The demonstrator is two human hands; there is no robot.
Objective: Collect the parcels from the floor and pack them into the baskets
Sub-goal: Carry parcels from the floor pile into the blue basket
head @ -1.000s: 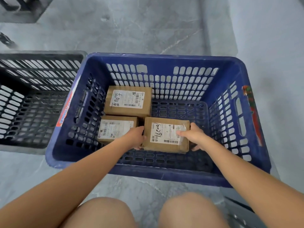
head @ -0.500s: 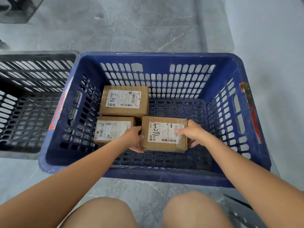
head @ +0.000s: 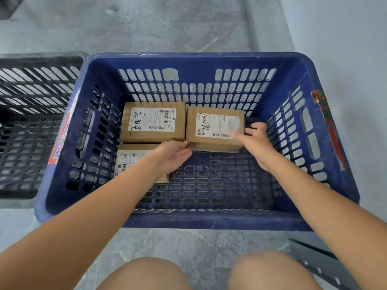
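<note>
A blue slotted basket (head: 199,221) sits on the grey floor in front of my knees. Three brown labelled parcels lie in it. One parcel (head: 152,122) is at the back left, and another (head: 134,160) lies in front of it, partly hidden under my left forearm. The third parcel (head: 213,126), with handwritten numbers on its label, sits at the back beside the first. My left hand (head: 173,155) pinches its near left corner. My right hand (head: 257,143) grips its right end, thumb on top and fingers round the side.
A black slotted basket (head: 41,57) stands against the blue one's left side. A dark metal rail (head: 318,262) lies on the floor at the lower right. The right and front parts of the blue basket's floor hold nothing.
Both hands have slid the numbered parcel from the front middle of the basket to the back, beside the back-left parcel. The view has moved closer to the basket.
</note>
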